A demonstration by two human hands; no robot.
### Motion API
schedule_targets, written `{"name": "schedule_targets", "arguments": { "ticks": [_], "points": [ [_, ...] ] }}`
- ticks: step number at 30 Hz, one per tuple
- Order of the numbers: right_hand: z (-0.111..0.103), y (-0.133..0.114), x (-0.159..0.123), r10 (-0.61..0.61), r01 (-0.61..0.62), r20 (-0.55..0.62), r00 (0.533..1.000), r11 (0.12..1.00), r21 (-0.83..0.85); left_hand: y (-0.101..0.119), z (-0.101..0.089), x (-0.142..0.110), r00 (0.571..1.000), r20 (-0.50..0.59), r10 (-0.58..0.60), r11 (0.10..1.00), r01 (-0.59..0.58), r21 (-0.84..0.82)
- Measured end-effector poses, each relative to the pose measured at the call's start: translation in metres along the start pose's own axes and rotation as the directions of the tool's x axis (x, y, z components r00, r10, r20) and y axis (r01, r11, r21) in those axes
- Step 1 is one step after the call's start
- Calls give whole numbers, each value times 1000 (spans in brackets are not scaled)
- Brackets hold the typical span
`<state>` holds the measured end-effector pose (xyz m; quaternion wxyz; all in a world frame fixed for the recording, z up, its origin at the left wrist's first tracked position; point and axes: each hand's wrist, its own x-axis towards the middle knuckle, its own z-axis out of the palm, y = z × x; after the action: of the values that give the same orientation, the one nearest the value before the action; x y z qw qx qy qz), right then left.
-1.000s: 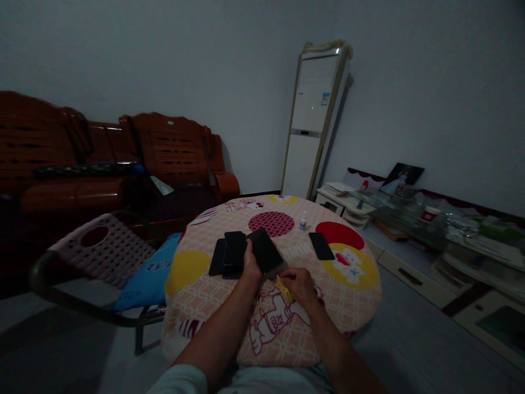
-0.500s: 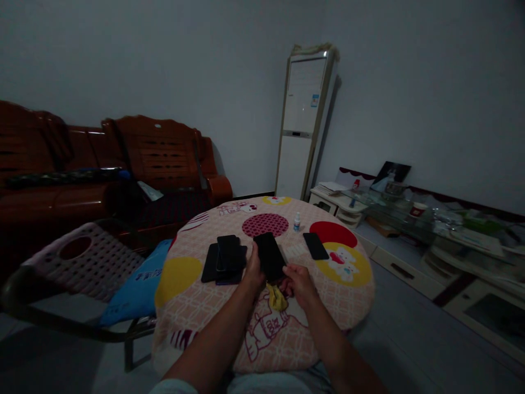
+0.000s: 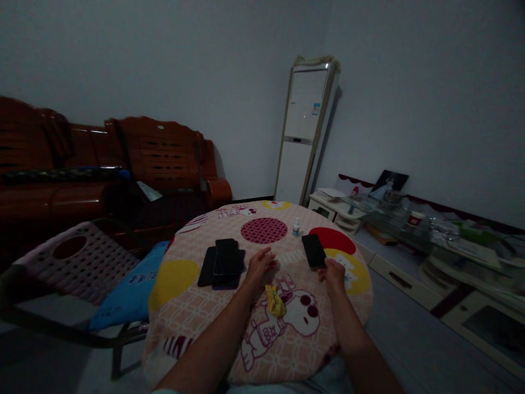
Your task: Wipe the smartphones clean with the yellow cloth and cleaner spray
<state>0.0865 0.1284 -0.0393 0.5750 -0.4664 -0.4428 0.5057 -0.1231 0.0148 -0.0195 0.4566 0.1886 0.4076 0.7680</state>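
Note:
A black phone (image 3: 313, 251) is at the right of the round table, its near end pinched by my right hand (image 3: 333, 273). It covers the spot where another dark phone lay, so whether that one is beneath it is hidden. My left hand (image 3: 261, 266) is in the air over the table's middle, fingers loosely bent and apart, holding nothing. Left of that hand lies a stack of several dark phones or tablets (image 3: 225, 260). A crumpled yellow cloth (image 3: 274, 302) rests on the tablecloth between my forearms. Beyond both hands stands a small white bottle (image 3: 296, 227) with a blue label.
A patterned cloth (image 3: 180, 306) covers the table. To the left are a woven chair (image 3: 77, 262) with a blue cushion (image 3: 129, 290) and a wooden sofa (image 3: 159, 148). A cluttered cabinet (image 3: 389, 268) stands at right, a tall air conditioner (image 3: 297, 169) behind.
My right hand has carried the phone from the middle to the right, over the other phone's place. My left hand has let go of it. The yellow cloth is now uncovered.

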Motion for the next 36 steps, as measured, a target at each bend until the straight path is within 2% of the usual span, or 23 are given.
{"name": "schedule_targets", "arguments": {
  "ticks": [6, 12, 17, 23, 28, 30, 31, 32, 34, 35, 36],
  "points": [
    [3, 9, 23, 64, -66, -69, 996, 997, -28, -2, 0, -1, 1000, 12, 3, 994, -4, 106],
    [6, 9, 29, 106, -110, -136, 985, 994, -24, 0, -1, -3, 999, 30, 24, 983, -29, 179],
    [6, 7, 31, 110, -119, -158, 981, 992, -50, -1, -1, -4, 999, 32, 13, 985, -18, 173],
    [3, 7, 30, 51, -78, -121, 991, 970, -231, -1, -2, -5, 999, 35, 5, 989, -10, 150],
    [-6, -5, 27, -74, 17, -108, 991, 892, -452, 0, -2, -6, 999, 31, -18, 994, 15, 111],
    [-6, -10, 24, -164, 89, -89, 982, 829, -552, -1, -3, -4, 1000, 28, -4, 992, 0, 127],
    [-5, -11, 21, -231, 144, -58, 971, 762, -631, -2, -3, -4, 1000, 26, 8, 990, -11, 138],
    [-3, -12, 19, -302, 205, -6, 953, 663, -720, -3, -4, -3, 999, 26, 19, 989, -23, 147],
    [2, -10, 14, -399, 318, 146, 905, 407, -856, -5, -5, -3, 999, 27, 39, 987, -43, 153],
    [5, -8, 13, -408, 355, 219, 886, 293, -888, -6, -5, -3, 999, 30, 43, 988, -47, 150],
    [8, -6, 12, -398, 374, 269, 877, 216, -902, -6, -6, -3, 998, 29, 49, 988, -53, 146]
  ]
}}
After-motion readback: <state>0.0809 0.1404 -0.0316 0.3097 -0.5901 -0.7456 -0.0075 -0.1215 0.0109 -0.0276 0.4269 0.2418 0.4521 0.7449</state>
